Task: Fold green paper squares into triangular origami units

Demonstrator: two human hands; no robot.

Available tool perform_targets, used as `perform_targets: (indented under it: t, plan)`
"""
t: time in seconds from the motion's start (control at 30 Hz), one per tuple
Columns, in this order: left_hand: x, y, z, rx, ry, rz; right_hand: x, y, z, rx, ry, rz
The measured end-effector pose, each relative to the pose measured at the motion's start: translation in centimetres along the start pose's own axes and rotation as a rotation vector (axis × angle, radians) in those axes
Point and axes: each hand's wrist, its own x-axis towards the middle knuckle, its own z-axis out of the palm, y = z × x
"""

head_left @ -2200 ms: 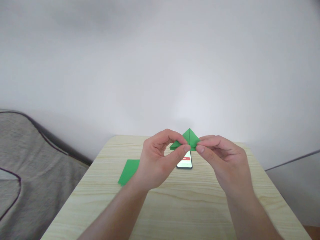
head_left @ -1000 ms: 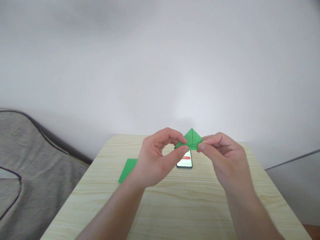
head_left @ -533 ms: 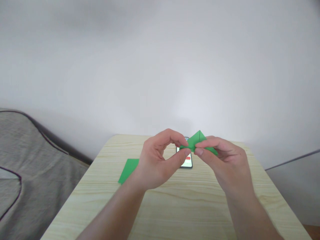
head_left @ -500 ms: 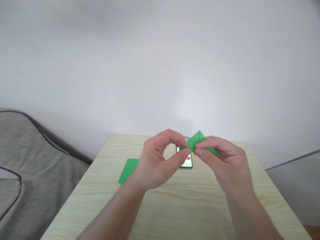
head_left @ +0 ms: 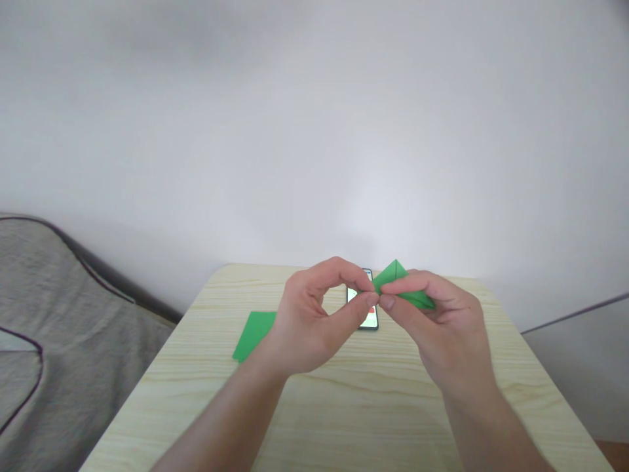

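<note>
Left hand [head_left: 309, 314] and right hand [head_left: 449, 321]: fingers pinching 1 folded green paper [head_left: 392, 274] above desk [head_left: 363, 406], near phone [head_left: 369, 320].

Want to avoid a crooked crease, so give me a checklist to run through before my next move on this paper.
1. Right hand grips the folded green paper: ok.
2. Left hand pinches the paper's left end: ok.
3. Crease straight under the fingertips: cannot tell, fingers cover it.
4. Table free of objects behind the fingertips: not ok, the phone lies there.
5. Other green paper away from the fingertips: ok, it lies beside the left wrist.
</note>
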Motion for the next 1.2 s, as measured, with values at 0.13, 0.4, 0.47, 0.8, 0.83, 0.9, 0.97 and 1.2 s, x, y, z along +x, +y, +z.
perform_targets:
  t: [0.13, 0.4, 0.47, 0.8, 0.83, 0.9, 0.97, 1.2]
  plan:
    - [0.1, 0.0, 0.1, -0.019, 0.042, 0.000, 0.1, -0.1, 0.0, 0.022, 0.003, 0.052]
    - [0.1, -0.6, -0.6, -0.069, 0.077, -0.068, 0.6, 0.3, -0.8, 0.147, -0.155, 0.047]
    - [0.1, -0.8, -0.8, -0.101, 0.073, -0.094, 0.7, 0.5, -1.1, 0.124, -0.185, 0.059]
    - [0.2, -0.8, -0.9, -0.105, 0.137, -0.087, 1.0, 1.0, -2.4, 0.062, -0.175, 0.023]
    - [0.2, -0.8, -0.9, -0.103, 0.145, -0.079, 1.0, 0.9, -2.5, 0.037, -0.151, 0.012]
    - [0.3, -0.8, -0.9, -0.099, 0.163, -0.067, 1.1, 0.8, -2.6, -0.026, -0.114, -0.007]
    - [0.2, -0.9, -0.9, -0.095, 0.180, -0.065, 1.1, 0.8, -2.7, -0.064, -0.098, -0.025]
    - [0.1, -1.0, -0.5, -0.167, 0.128, -0.073, 0.9, 1.0, -2.4, -0.056, -0.071, -0.056]
